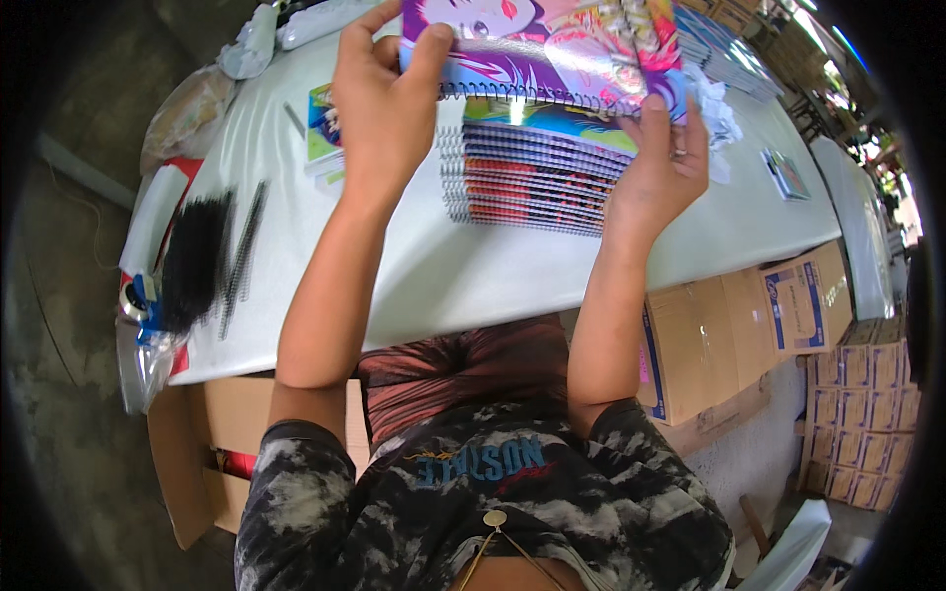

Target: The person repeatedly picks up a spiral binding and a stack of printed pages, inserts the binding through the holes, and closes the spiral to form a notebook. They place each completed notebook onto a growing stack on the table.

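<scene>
- Nearest of all is the person's black-and-white mottled shirt, with both bare forearms rising from it toward the far side of the white table.
- Left hand is curled around the left end of a colourful spiral notebook, thumb on the cover, fingers behind; the book is lifted off the table.
- Right hand grips the same notebook at its right near corner, thumb up along the cover, a ring on one finger.
- Directly beneath the raised book sits a stack of spiral notebooks, wire edges fanned toward the left.
- Between that stack and the table's near edge the white top lies bare, giving the forearms room.
- Left on the table: a bundle of black binding coils and a few loose coils just beside it, close to the left edge.
- Small bright booklets lie just left of the left wrist.
- Right of the table, cardboard boxes stand tight against its near right corner, with smaller cartons stacked further right.
</scene>
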